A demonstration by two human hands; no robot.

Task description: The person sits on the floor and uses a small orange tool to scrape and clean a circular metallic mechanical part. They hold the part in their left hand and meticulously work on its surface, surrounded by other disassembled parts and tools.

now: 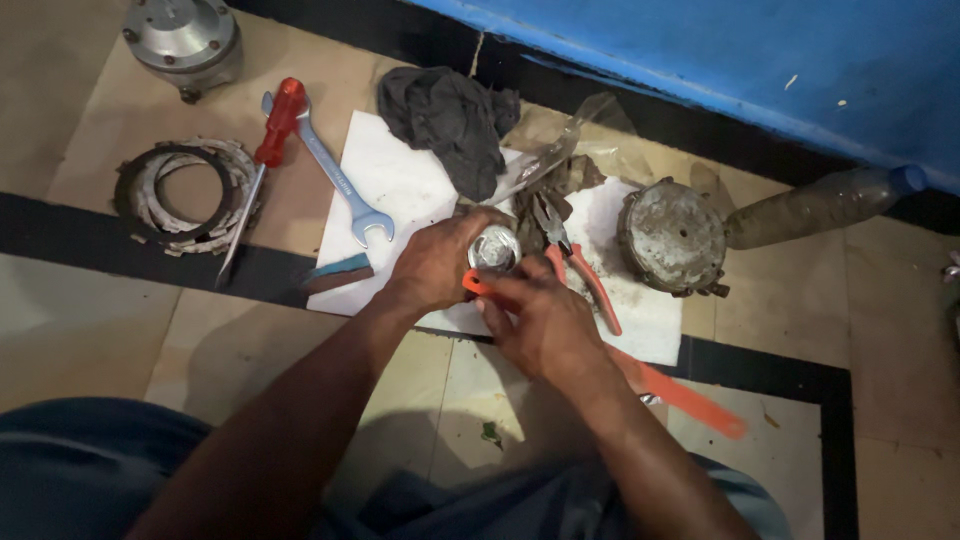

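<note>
Both hands meet over the white sheet (pixel 400 180) spread on the tiled floor (pixel 80 310). The left hand (pixel 437 262) is curled around a small round shiny metal part (pixel 494 247), gripping its side, while the right hand (pixel 540 320) closes on a slim orange-handled tool (pixel 660 385) whose tip touches that part. The part looks rigid, fairly heavy for its size and possibly greasy, so it is best held by its rim. Just beside it lie orange-handled pliers (pixel 575 265); a grimy round metal housing (pixel 672 238) sits near the sheet's far right corner, a steel open-ended spanner (pixel 340 180) at its left edge.
</note>
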